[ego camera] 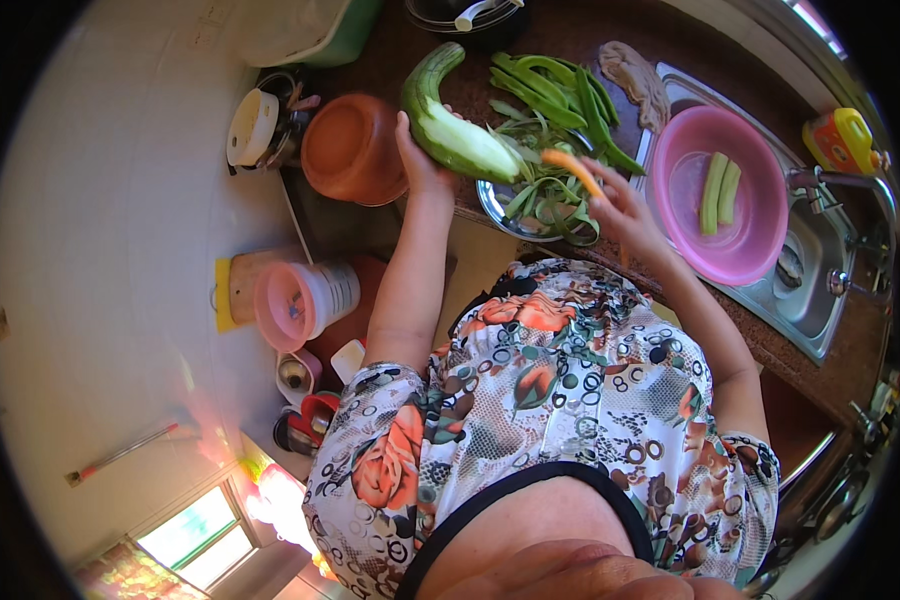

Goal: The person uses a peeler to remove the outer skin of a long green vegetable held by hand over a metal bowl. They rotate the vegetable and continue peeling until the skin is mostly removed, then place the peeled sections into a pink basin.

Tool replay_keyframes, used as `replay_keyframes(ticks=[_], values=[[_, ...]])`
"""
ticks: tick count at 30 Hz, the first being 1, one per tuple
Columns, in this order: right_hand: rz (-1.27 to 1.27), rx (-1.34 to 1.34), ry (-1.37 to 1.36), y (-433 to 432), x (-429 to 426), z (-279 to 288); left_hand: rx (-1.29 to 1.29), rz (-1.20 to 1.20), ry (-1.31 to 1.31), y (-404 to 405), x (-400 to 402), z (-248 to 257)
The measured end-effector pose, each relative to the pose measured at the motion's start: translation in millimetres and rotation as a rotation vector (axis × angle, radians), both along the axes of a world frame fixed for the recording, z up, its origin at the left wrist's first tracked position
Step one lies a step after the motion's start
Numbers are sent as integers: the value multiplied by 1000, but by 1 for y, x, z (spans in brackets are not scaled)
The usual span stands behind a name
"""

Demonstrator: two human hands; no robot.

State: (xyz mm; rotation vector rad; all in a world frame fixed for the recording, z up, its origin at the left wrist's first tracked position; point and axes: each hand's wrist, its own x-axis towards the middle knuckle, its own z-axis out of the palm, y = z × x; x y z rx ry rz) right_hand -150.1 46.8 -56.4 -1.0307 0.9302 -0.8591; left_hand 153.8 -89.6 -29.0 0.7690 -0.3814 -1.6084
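Note:
My left hand (426, 154) grips a long curved green gourd (429, 105) from below. Pale, peeled flesh shows along the gourd's near half, while its far, bent end keeps dark green skin. Close to the near tip, my right hand (621, 204) holds an orange peeler (572, 166), blurred, its blade not clearly visible. Beneath both lies a steel plate (495, 214) heaped with green peelings (547, 201). Several long flat green bean pods (540, 84) rest just beyond the peelings.
To the right, a pink basin (671, 202) with two peeled pale-green pieces (718, 193) sits over the steel sink (821, 300), near the tap (847, 180). A brown cloth (634, 79) lies behind. Left are a clay pot (349, 148) and pink tub (279, 304). A yellow bottle (844, 139) stands far right.

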Motion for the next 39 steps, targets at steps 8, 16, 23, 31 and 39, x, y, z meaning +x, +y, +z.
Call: replay_keyframes(ticks=[8,16,23,31,39], values=[[-46,99,-379,-29,61,46,-316,-361,78,16,-48,36],[-24,-291,-254,-37,66,19,-17,-132,-251,33,-41,30],[15,-405,7,-51,43,43,-71,-71,-216,40,-27,12],[-147,-449,121,-47,72,41,-69,-148,-164,37,-42,14],[0,-279,128,-14,47,32,-150,3,-394,16,-15,26]])
